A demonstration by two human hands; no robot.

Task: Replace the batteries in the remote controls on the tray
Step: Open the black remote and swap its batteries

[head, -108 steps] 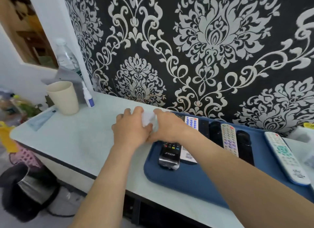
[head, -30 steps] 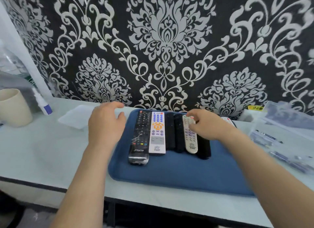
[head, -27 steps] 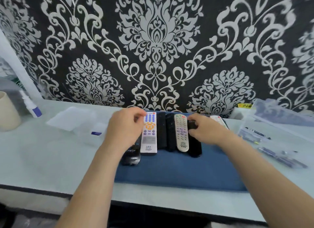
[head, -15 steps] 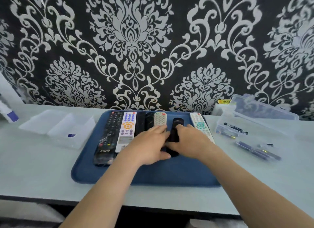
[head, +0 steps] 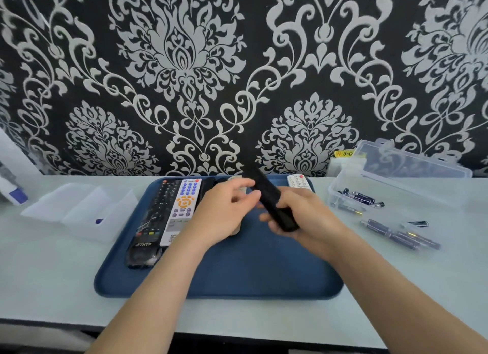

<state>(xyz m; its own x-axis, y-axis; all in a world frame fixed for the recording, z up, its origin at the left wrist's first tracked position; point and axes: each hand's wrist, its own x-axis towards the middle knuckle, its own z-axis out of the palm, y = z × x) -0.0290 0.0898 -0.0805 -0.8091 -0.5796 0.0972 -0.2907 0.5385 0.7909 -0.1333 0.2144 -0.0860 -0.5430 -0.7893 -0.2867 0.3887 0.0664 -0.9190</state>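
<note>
- Remote controls lie side by side on the far left part of the blue tray, their long axes running from its far edge toward its near edge; one white remote sits at its far right corner.
- One black remote is lifted clear above the middle of the tray.
- The right hand grips it, fingers curled round its near end.
- Its long axis slants up and away from that grip, toward the far edge and a little to the left.
- The left hand sits just left of the remote's middle, fingers loosely curled toward it; blur hides whether they touch or pinch it.
- The free far end lies nearer the left hand, so that hand probably works the battery cover while the right steadies the body.
- Batteries lie in a clear box at the right side of the bench, on the right hand's side.
</note>
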